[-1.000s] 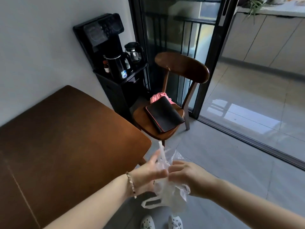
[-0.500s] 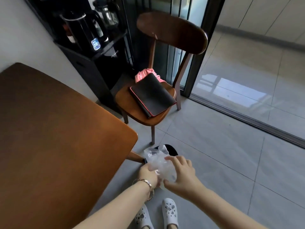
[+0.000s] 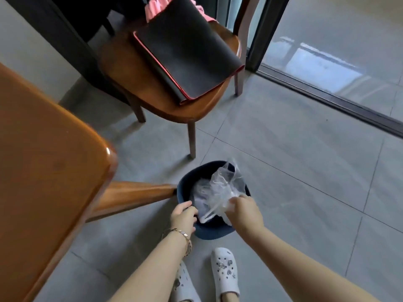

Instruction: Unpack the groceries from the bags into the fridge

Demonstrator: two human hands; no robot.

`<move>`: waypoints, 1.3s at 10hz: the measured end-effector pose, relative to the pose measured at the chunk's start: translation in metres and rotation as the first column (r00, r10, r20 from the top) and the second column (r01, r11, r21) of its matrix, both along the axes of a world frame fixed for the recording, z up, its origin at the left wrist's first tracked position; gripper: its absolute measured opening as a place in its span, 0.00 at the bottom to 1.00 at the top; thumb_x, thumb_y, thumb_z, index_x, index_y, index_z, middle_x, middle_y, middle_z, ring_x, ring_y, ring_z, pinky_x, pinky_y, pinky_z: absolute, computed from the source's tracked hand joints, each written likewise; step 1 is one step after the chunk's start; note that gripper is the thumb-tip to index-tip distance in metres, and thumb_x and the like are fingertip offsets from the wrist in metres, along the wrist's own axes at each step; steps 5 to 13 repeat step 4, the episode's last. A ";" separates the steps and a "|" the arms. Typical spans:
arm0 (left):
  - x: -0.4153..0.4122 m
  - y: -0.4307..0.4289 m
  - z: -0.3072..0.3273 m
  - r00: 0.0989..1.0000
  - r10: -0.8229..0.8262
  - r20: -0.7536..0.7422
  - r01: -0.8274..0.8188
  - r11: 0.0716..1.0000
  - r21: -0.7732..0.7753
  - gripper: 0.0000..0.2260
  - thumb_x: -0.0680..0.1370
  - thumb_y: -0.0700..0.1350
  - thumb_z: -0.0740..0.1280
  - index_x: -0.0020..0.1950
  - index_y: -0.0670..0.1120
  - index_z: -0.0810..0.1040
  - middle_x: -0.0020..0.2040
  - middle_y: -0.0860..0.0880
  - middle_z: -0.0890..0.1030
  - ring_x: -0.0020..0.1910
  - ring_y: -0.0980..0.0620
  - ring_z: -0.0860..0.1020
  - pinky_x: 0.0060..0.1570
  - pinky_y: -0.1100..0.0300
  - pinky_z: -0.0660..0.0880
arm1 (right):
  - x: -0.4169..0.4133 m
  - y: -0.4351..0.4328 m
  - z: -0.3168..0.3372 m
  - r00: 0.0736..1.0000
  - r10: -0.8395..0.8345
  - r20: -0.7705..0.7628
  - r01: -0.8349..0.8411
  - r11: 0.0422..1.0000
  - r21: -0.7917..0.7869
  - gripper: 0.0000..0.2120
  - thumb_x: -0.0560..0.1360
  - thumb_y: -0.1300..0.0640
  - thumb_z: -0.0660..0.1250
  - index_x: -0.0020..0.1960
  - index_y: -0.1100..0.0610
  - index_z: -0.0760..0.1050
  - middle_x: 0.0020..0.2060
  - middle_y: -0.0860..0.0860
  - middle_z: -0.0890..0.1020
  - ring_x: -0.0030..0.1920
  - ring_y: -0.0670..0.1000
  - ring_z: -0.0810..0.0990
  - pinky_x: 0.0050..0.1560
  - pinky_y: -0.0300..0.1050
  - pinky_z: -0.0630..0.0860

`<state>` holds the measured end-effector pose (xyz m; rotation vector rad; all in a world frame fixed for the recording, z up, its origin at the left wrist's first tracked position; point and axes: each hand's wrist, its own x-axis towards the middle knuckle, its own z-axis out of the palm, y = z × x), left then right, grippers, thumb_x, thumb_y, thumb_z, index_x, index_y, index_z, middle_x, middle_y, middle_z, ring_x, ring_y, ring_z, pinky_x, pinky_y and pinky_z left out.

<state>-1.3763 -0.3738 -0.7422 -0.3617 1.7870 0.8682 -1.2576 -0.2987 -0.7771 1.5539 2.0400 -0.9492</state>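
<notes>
A crumpled clear plastic bag point(image 3: 220, 186) sits partly inside a dark blue waste bin point(image 3: 183, 188) on the floor. My right hand point(image 3: 243, 211) grips the bag's lower part over the bin's near side. My left hand point(image 3: 184, 215), with a bracelet on the wrist, rests at the bin's near-left rim with its fingers curled over the edge. More pale plastic lies inside the bin under the bag. No fridge or groceries are in view.
A wooden table point(image 3: 50, 171) fills the left, one slanted leg point(image 3: 135, 192) reaching the bin. A wooden chair point(image 3: 152, 92) behind holds a black folder point(image 3: 187, 53) and pink cloth point(image 3: 157, 5). A sliding-door track point(image 3: 340, 103) runs at right. My white clogs point(image 3: 224, 273) stand on grey tiles.
The view has tilted down to the floor. Both hands lowered the crumpled bag from beside the table down into the blue bin, and my left hand moved off the bag to the bin's rim.
</notes>
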 end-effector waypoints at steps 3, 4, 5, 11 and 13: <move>-0.006 0.020 -0.050 0.986 -0.161 -0.044 0.157 0.985 -0.068 0.08 0.78 0.34 0.58 0.51 0.44 0.73 0.37 0.46 0.74 0.34 0.51 0.72 0.31 0.61 0.69 | -0.011 0.014 -0.058 0.973 0.226 0.039 -0.196 0.907 -0.373 0.36 0.73 0.59 0.66 0.76 0.48 0.53 0.72 0.57 0.59 0.69 0.59 0.66 0.65 0.49 0.69; -0.008 0.016 -0.033 0.948 -0.301 -0.105 0.285 0.949 -0.137 0.09 0.77 0.35 0.58 0.43 0.44 0.75 0.38 0.45 0.75 0.41 0.45 0.76 0.39 0.58 0.69 | -0.003 0.011 -0.035 0.978 0.207 -0.022 -0.201 0.914 -0.353 0.25 0.76 0.61 0.59 0.73 0.50 0.62 0.68 0.55 0.70 0.65 0.56 0.72 0.62 0.48 0.72; -0.008 0.016 -0.033 0.948 -0.301 -0.105 0.285 0.949 -0.137 0.09 0.77 0.35 0.58 0.43 0.44 0.75 0.38 0.45 0.75 0.41 0.45 0.76 0.39 0.58 0.69 | -0.003 0.011 -0.035 0.978 0.207 -0.022 -0.201 0.914 -0.353 0.25 0.76 0.61 0.59 0.73 0.50 0.62 0.68 0.55 0.70 0.65 0.56 0.72 0.62 0.48 0.72; -0.008 0.016 -0.033 0.948 -0.301 -0.105 0.285 0.949 -0.137 0.09 0.77 0.35 0.58 0.43 0.44 0.75 0.38 0.45 0.75 0.41 0.45 0.76 0.39 0.58 0.69 | -0.003 0.011 -0.035 0.978 0.207 -0.022 -0.201 0.914 -0.353 0.25 0.76 0.61 0.59 0.73 0.50 0.62 0.68 0.55 0.70 0.65 0.56 0.72 0.62 0.48 0.72; -0.008 0.016 -0.033 0.948 -0.301 -0.105 0.285 0.949 -0.137 0.09 0.77 0.35 0.58 0.43 0.44 0.75 0.38 0.45 0.75 0.41 0.45 0.76 0.39 0.58 0.69 | -0.003 0.011 -0.035 0.978 0.207 -0.022 -0.201 0.914 -0.353 0.25 0.76 0.61 0.59 0.73 0.50 0.62 0.68 0.55 0.70 0.65 0.56 0.72 0.62 0.48 0.72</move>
